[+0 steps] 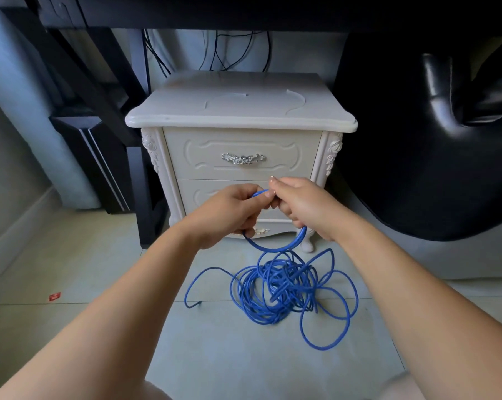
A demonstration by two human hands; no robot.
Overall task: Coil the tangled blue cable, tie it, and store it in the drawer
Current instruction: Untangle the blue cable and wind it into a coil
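Left hand [229, 215] and right hand [299, 206] both grip one loop of the blue cable [275, 287] — the rest lies tangled on the floor [99, 269] before the nightstand [241, 111].

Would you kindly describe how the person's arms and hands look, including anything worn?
No sleeves, gloves, watch, bracelet or rings show: the left hand and right hand, with their forearms, are bare to the frame's edge.

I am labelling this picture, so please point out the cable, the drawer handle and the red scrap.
cable [275, 293]: head view, middle of the tangled pile.
drawer handle [243, 158]: head view, its silver middle.
red scrap [54, 296]: head view, its centre.
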